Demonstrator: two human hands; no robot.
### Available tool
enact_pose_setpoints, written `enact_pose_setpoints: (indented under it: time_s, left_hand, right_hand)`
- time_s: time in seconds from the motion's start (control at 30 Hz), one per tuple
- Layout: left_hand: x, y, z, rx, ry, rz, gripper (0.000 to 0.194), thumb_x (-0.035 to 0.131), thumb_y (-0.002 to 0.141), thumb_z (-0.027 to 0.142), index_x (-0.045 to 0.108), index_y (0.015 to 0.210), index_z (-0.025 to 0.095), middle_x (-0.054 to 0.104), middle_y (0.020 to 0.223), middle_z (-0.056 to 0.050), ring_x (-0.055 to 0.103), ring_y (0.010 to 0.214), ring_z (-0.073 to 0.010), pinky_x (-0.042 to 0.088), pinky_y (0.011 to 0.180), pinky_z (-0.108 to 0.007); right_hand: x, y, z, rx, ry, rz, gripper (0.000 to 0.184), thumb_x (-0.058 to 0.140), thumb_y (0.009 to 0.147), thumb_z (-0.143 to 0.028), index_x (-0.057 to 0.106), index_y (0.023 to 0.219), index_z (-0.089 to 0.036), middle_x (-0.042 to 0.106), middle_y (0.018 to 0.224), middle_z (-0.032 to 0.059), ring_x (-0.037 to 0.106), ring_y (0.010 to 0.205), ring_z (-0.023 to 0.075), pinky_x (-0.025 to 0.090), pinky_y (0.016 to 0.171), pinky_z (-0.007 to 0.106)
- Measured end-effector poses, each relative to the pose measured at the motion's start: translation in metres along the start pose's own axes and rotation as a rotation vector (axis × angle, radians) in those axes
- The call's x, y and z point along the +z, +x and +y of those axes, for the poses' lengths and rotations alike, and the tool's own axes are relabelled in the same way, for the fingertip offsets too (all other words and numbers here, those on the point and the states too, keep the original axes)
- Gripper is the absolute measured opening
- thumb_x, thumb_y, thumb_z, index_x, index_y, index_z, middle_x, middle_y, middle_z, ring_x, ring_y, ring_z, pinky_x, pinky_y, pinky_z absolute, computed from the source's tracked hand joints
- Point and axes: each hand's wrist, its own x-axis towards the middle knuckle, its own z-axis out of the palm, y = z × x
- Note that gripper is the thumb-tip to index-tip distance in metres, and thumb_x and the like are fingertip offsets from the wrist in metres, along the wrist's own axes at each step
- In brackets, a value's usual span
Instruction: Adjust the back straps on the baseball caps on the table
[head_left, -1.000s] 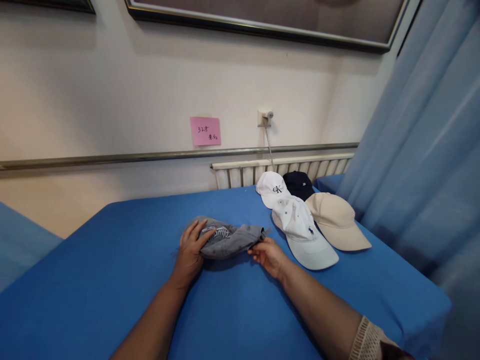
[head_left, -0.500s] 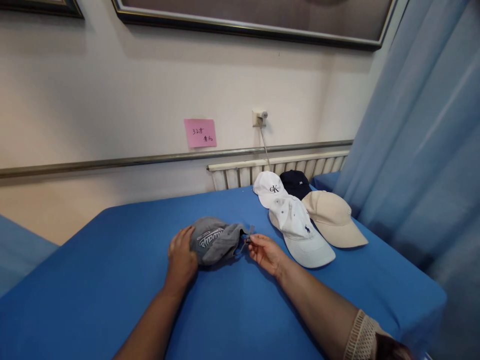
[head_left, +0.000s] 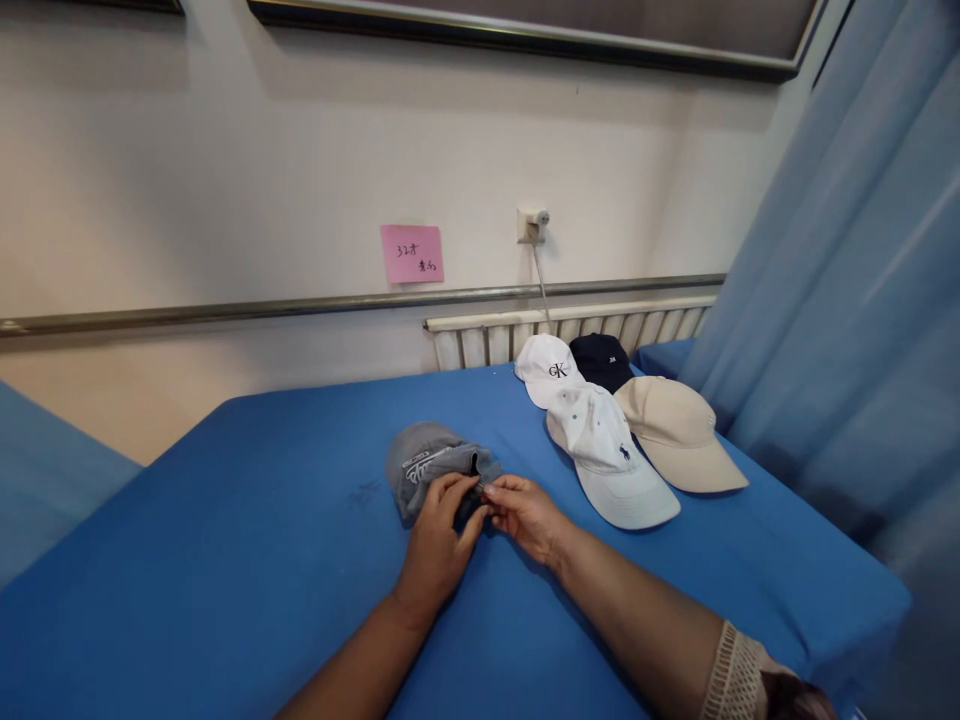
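A grey baseball cap (head_left: 431, 450) with white lettering lies on the blue-covered table (head_left: 247, 560), its back strap end turned to the right. My left hand (head_left: 442, 530) is closed on the cap's strap end, thumb and fingers curled around it. Pinched between thumb and fingers of my right hand (head_left: 529, 515) is the same strap end, close beside the left fingertips. The strap and its fastening are mostly hidden by the fingers. To the right lies a pale cap with a small dark horse emblem (head_left: 607, 455), apart from my right hand.
Behind the pale cap are a white cap with dark letters (head_left: 547, 370) and a navy cap (head_left: 601, 360); a beige cap (head_left: 679, 430) lies to its right. A radiator (head_left: 495, 343) and a metal rail (head_left: 315, 308) run along the wall. A blue curtain (head_left: 832, 280) hangs at right.
My left hand has moved right, from the cap's left side to its strap end beside my right hand. The view has shifted slightly, and my right hand still grips the strap.
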Motion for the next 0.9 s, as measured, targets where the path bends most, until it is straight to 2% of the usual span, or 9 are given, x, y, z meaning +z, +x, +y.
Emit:
enact_pose_setpoints:
  time_s: [0.23, 0.43, 0.6, 0.9]
  left_hand:
    - [0.001, 0.003, -0.009, -0.156, -0.094, -0.043, 0.026, 0.061, 0.083, 0.035, 0.066, 0.105, 0.021, 0.071, 0.101, -0.007, 0.066, 0.094, -0.0249, 0.051, 0.088, -0.039]
    - [-0.003, 0.0, -0.009, -0.117, -0.117, -0.085, 0.025, 0.062, 0.082, 0.032, 0.066, 0.104, 0.021, 0.07, 0.101, -0.006, 0.065, 0.092, -0.0236, 0.051, 0.085, -0.038]
    - [-0.002, -0.001, -0.008, -0.169, -0.14, -0.043, 0.027, 0.064, 0.081, 0.034, 0.062, 0.103, 0.019, 0.069, 0.098, -0.007, 0.065, 0.091, -0.0238, 0.051, 0.084, -0.039]
    - [0.0, -0.002, -0.013, -0.137, -0.158, -0.083, 0.022, 0.064, 0.08, 0.031, 0.066, 0.099, 0.021, 0.071, 0.096, -0.004, 0.065, 0.089, -0.0224, 0.052, 0.082, -0.037]
  right_hand:
    - [-0.002, 0.0, 0.002, -0.022, -0.204, -0.02, 0.039, 0.086, 0.062, -0.045, 0.065, 0.074, -0.014, 0.065, 0.068, 0.0004, 0.058, 0.059, 0.0097, 0.04, 0.055, 0.021]
    - [-0.004, 0.002, -0.001, -0.176, -0.263, 0.036, 0.038, 0.084, 0.065, -0.046, 0.063, 0.074, -0.016, 0.063, 0.064, -0.0016, 0.054, 0.053, 0.0087, 0.038, 0.052, 0.021]
    - [-0.005, 0.002, -0.003, -0.128, -0.258, -0.021, 0.033, 0.083, 0.067, -0.042, 0.062, 0.071, -0.016, 0.062, 0.061, -0.002, 0.052, 0.051, 0.0082, 0.037, 0.052, 0.021]
    - [-0.006, 0.0, -0.007, -0.082, -0.267, -0.095, 0.032, 0.081, 0.069, -0.042, 0.062, 0.071, -0.015, 0.063, 0.064, -0.0011, 0.052, 0.052, 0.0079, 0.037, 0.053, 0.022]
